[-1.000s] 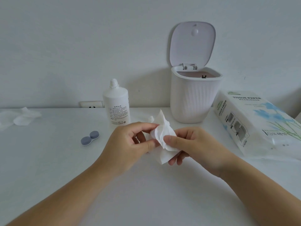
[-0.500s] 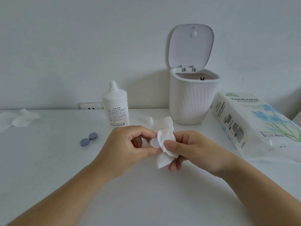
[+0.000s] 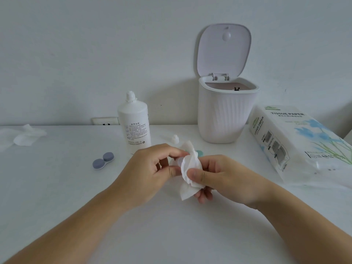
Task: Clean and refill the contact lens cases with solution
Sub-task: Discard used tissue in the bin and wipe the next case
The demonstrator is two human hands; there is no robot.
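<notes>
Above the middle of the white table my left hand [image 3: 152, 168] pinches a small white lens case [image 3: 178, 161], mostly hidden by a crumpled white tissue [image 3: 189, 170]. My right hand [image 3: 215, 176] grips that tissue and presses it against the case. A grey-blue closed lens case [image 3: 103, 160] lies on the table to the left. The white solution bottle [image 3: 134, 122] stands upright behind my hands, uncapped, and its small white cap [image 3: 175, 139] lies beside it. A pale green cap [image 3: 200, 153] peeks out behind the tissue.
A white ribbed bin [image 3: 224, 113] with its lid raised stands at the back. A tissue paper pack [image 3: 297, 143] lies at the right. Used white tissues [image 3: 24, 137] sit at the far left. A wall socket [image 3: 105, 121] is behind the bottle.
The tissue has turned and shifted in my right hand over the case, now covering most of it. Both hands stay in nearly the same place.
</notes>
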